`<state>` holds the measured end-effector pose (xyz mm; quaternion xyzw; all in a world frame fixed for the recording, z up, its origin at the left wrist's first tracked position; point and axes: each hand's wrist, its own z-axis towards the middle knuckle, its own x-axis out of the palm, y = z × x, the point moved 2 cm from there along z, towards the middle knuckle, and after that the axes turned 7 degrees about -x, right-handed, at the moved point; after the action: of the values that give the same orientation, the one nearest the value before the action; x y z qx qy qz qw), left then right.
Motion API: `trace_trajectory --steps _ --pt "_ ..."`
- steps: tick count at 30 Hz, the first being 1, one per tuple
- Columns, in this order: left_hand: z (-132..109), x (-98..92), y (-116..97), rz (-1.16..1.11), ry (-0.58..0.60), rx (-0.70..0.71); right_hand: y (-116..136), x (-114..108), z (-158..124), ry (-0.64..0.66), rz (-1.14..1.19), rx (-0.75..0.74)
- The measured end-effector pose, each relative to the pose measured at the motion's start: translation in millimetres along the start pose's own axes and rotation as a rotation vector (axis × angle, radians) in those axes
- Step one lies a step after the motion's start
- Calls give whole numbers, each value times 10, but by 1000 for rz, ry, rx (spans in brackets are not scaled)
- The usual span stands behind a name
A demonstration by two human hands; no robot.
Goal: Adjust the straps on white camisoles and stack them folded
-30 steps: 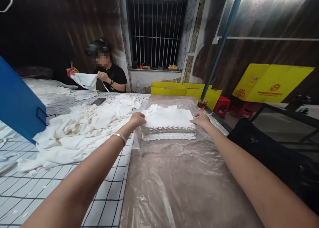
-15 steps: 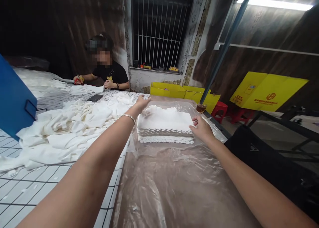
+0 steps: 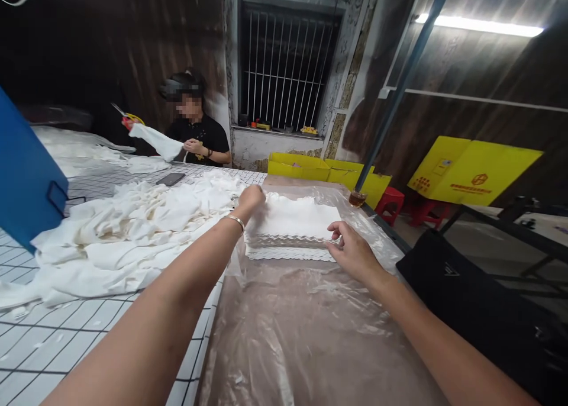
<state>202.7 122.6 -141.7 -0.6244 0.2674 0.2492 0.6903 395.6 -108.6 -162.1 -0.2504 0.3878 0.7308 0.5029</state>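
- Lower centre: plastic sheet (image 3: 310,329), slippery-looking, under the cloth stack (image 3: 295,219) at mid-frame.
- Right of centre: our right hand (image 3: 352,253), fingers loose, grasping nothing, at the stack's near corner.
- Centre: our left hand (image 3: 252,197) curled on the far-left corner; we cannot tell its grip.
- Risk: uneven pushing could skew the layers.

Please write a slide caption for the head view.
Left hand rests on a cloth stack; right hand is at its near corner.

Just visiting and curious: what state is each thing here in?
Stack of white scallop-edged cloths: neatly piled, flat.
Heap of loose white cloth: crumpled.
Clear plastic sheet: spread, wrinkled.
Left hand: on the stack's far corner.
Right hand: open, by its near corner.
Small glass of brown drink: upright.
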Motion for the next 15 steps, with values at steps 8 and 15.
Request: trace_trajectory --steps 8,15 --pt "14 -519 164 -86 -167 23 39 -35 -116 -32 -1 6" --pt "-677 -1532 1104 77 -273 46 335 -308 -551 -39 31 -50"
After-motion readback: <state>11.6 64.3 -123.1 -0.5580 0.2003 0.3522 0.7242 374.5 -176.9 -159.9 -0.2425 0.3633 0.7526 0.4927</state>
